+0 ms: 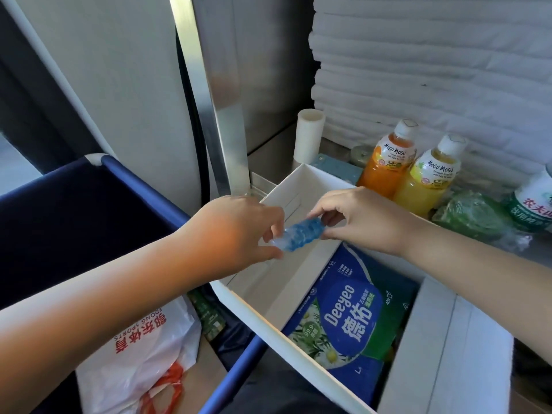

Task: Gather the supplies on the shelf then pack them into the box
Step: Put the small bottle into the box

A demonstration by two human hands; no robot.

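Closest to us, our left forearm crosses the lower left, and below it a white plastic bag with red print and orange handles lies in the blue fabric bin. A small green packet sits just beside the bag, against the bin's right rail.

Over to the white box, which is open at the top with its near wall running diagonally below us. Inside, a big blue Deeyeo pack lies flat along the right side of the box floor, and a strip of white floor shows between it and the left wall.

Now the item itself: a small blue-and-clear packet is up in the air over the box, above that white strip near the far left corner. Both hands have it. Our left hand pinches the lower, clear end between thumb and fingers, and our right hand pinches the upper, blue end the same way. The packet tilts, its right end higher.

Past the box's far right edge, on the shelf, an orange Mogu Mogu bottle and a yellow Mogu Mogu bottle stand upright side by side and touching. A crumpled green bag lies to their right, and a green-labelled water bottle shows at the frame's right edge. A white tube stands by the box's far corner.
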